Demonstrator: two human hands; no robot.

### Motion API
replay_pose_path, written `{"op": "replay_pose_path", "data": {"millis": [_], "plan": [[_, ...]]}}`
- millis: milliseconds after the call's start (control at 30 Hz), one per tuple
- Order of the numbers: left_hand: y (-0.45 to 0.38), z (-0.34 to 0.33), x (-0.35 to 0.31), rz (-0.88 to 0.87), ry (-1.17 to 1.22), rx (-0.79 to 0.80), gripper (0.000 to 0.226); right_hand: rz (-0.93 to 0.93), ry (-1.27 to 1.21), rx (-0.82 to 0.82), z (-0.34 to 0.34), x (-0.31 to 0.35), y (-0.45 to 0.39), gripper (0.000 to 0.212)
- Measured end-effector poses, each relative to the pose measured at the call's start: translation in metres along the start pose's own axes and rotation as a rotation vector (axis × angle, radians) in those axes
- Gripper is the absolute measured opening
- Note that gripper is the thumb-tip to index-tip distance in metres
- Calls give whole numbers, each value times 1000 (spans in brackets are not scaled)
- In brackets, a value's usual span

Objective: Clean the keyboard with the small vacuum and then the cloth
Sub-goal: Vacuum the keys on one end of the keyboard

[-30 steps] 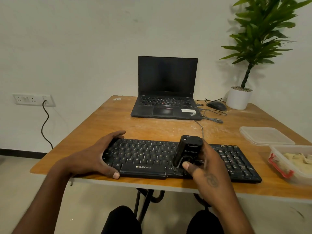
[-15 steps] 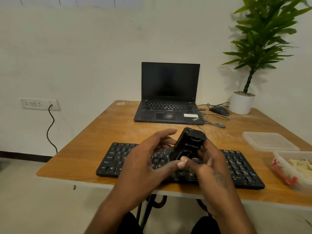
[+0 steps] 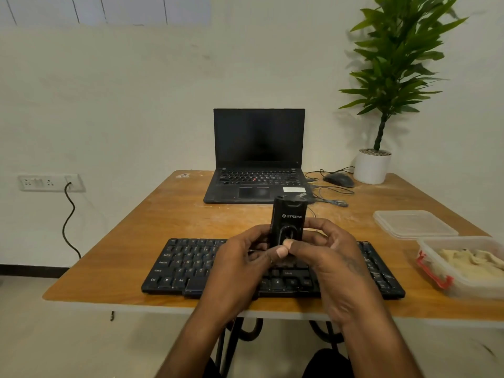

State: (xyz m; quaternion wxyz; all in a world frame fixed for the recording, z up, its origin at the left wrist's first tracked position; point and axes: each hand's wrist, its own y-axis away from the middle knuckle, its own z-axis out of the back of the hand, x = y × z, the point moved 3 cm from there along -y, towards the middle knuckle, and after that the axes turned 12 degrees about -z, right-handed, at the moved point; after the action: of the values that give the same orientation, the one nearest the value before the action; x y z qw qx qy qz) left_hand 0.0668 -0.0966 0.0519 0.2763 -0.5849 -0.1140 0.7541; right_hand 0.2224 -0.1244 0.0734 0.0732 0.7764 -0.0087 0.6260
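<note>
Two hands now close around the small black box-shaped handheld vacuum (image 3: pixel 287 223), held upright above the middle of the black full-size plastic keyboard (image 3: pixel 191 264) at the near edge of the worn orange-brown wooden table (image 3: pixel 163 227). A second ago only the right hand (image 3: pixel 331 264) gripped the device while the left hand (image 3: pixel 240 264) steadied the keyboard's left end; the left has since come across and wrapped the vacuum's lower left side. Both thumbs meet at the oval switch panel low on its front face, the left thumbnail just under it. The vacuum has also been raised from a slant to near vertical, its nozzle end hidden behind the fingers.

The shift suggests the person is working the switch or adjusting the unit rather than sweeping the keys, so the vacuuming pass looks paused or not yet properly under way. With no hand bracing it, the keyboard lies loose on the table.

A cream-coloured crumpled cloth (image 3: pixel 474 261) waits in the clear plastic box with a red clip (image 3: pixel 436 274) at the right edge, its flat clear lid (image 3: pixel 411 223) beside it, apparently untouched. Behind stand the open black laptop (image 3: pixel 259 159), dark screen, a black mouse (image 3: pixel 338 179) and a potted green plant in a white pot (image 3: pixel 372 166).
</note>
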Motion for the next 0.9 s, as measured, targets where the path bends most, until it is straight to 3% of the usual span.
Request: {"op": "replay_pose_path", "data": {"millis": [300,900], "plan": [[-8,-6,-1,-15,-2,65,25,-47,-172,12,5,1,3,33],[-9,-20,2,82,108,-2,24,58,-60,-105,11,-3,2,26]]}}
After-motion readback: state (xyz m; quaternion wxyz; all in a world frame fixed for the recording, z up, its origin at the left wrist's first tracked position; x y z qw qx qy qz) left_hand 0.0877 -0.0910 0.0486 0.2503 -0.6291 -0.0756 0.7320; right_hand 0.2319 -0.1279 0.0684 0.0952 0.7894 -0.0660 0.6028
